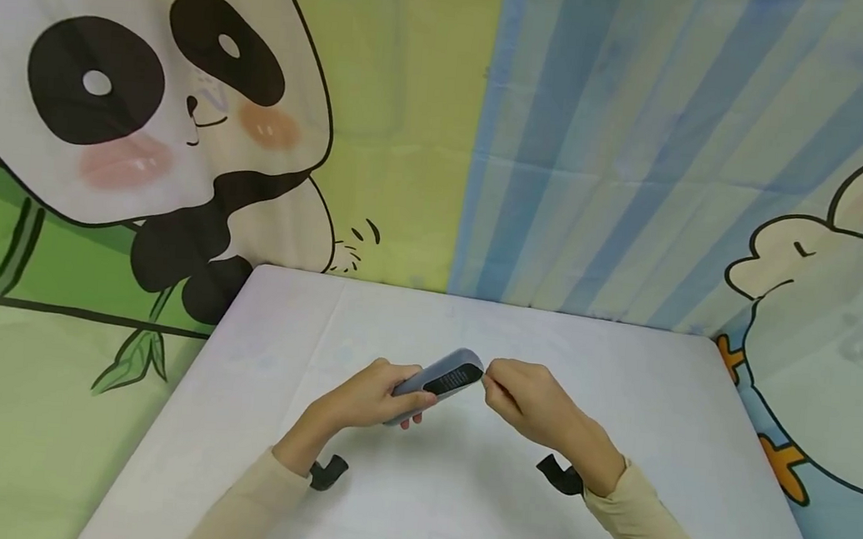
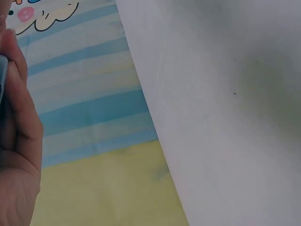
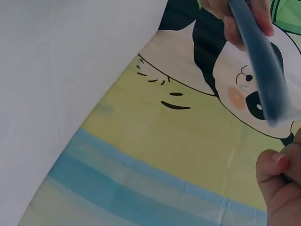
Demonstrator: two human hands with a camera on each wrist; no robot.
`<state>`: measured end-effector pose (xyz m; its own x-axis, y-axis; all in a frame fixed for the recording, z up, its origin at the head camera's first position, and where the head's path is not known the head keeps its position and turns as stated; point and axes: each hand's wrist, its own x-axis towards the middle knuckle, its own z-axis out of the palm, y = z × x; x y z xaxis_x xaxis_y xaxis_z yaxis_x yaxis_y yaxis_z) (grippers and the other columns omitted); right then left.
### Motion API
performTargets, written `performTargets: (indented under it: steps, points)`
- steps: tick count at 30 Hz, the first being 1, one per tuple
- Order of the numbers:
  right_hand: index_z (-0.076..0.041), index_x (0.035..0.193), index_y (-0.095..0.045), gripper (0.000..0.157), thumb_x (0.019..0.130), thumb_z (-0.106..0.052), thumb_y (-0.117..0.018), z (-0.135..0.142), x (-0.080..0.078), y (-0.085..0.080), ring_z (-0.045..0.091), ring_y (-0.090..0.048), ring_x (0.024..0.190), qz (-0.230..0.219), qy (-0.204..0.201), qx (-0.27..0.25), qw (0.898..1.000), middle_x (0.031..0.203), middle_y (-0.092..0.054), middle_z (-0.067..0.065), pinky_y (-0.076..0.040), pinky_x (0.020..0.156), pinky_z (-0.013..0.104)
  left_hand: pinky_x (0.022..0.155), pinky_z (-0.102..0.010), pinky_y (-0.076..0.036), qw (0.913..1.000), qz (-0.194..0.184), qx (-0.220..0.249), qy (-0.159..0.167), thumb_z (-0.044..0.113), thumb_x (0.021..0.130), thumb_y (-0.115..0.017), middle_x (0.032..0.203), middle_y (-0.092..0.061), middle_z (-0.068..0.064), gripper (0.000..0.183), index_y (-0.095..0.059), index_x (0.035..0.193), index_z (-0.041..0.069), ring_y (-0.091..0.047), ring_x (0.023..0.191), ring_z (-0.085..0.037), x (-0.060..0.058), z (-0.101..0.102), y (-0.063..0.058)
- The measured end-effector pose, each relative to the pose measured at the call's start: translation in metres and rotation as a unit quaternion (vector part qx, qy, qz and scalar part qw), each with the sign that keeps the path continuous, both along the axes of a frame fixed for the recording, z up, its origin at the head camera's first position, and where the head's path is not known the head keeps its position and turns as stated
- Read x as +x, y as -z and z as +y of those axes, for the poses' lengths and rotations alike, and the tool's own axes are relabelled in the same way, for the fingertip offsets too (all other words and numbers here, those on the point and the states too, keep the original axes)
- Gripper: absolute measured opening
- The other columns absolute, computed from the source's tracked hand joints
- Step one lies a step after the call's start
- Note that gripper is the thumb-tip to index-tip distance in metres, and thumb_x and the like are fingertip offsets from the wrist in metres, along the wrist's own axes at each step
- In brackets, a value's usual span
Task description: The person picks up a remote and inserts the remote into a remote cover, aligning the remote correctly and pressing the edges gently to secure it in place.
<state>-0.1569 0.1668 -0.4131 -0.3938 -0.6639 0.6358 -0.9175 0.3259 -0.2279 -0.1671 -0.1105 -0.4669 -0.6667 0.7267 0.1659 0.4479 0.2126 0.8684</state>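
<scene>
My left hand point(image 1: 381, 395) grips a long grey-blue handheld device point(image 1: 412, 382) with a dark panel of small pale print near its rounded far end. Thumb on top, fingers underneath, it holds the device tilted up to the right over the table. Right at that far end are the curled fingertips of my right hand point(image 1: 535, 402). In the right wrist view the device point(image 3: 256, 56) shows edge-on, its end blurred, above my right hand point(image 3: 284, 183) with thumb and forefinger closed together. I cannot tell whether they pinch something thin. The left wrist view catches only the device's edge.
A white-covered table point(image 1: 453, 505) lies beneath both hands. Behind it hangs a printed cloth point(image 1: 403, 134) with a panda, stripes and a white cartoon animal. Black curved pieces point(image 1: 329, 473) stick out at both wrists.
</scene>
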Motion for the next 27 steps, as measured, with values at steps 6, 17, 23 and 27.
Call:
performTargets:
  steps: [6, 17, 23, 27]
  points:
    - [-0.010, 0.080, -0.050, 0.026, 0.102, -0.013, -0.037, -0.012, 0.001, -0.002, 0.008, -0.033, 0.054, 0.138, 0.077, 0.078, 0.984, 0.064, -0.040, -0.005, -0.033, 0.050, 0.024, 0.051, -0.029, -0.054, 0.9994, 0.015, -0.008, -0.030, 0.042, 0.101, -0.060, 0.073, -0.069, 0.002, 0.023, -0.063, 0.096, 0.019, -0.066, 0.059, -0.014, 0.004, 0.010, 0.005]
    - [-0.010, 0.085, -0.052, 0.033, 0.105, -0.036, -0.051, -0.003, -0.007, -0.001, 0.008, -0.038, 0.057, 0.063, 0.101, 0.010, 0.993, 0.072, -0.045, -0.004, -0.036, 0.051, 0.024, 0.067, -0.033, -0.058, 0.9943, -0.054, 0.082, -0.042, 0.023, 0.103, -0.060, 0.094, -0.073, -0.003, 0.019, -0.062, 0.115, 0.009, -0.071, 0.077, -0.019, 0.017, 0.026, 0.012]
    - [0.000, 0.114, -0.059, 0.021, 0.100, -0.014, -0.065, 0.000, -0.003, 0.002, 0.013, -0.047, 0.063, -0.237, 0.032, -0.105, 0.965, 0.086, -0.056, 0.004, -0.042, 0.055, 0.026, 0.073, -0.038, -0.059, 0.9860, -0.099, 0.133, -0.021, 0.019, 0.104, -0.058, 0.101, -0.074, -0.006, 0.034, -0.054, 0.135, 0.005, -0.072, 0.084, -0.024, 0.025, 0.036, 0.015]
    - [-0.005, 0.106, -0.065, 0.016, 0.098, 0.007, -0.057, 0.002, -0.008, 0.013, 0.019, -0.051, 0.070, -0.350, -0.054, -0.123, 0.927, 0.090, -0.057, 0.005, -0.045, 0.059, 0.032, 0.074, -0.039, -0.059, 0.9844, -0.108, 0.139, 0.006, 0.020, 0.105, -0.056, 0.103, -0.073, -0.006, 0.035, -0.052, 0.136, 0.006, -0.071, 0.087, -0.029, 0.026, 0.040, 0.017]
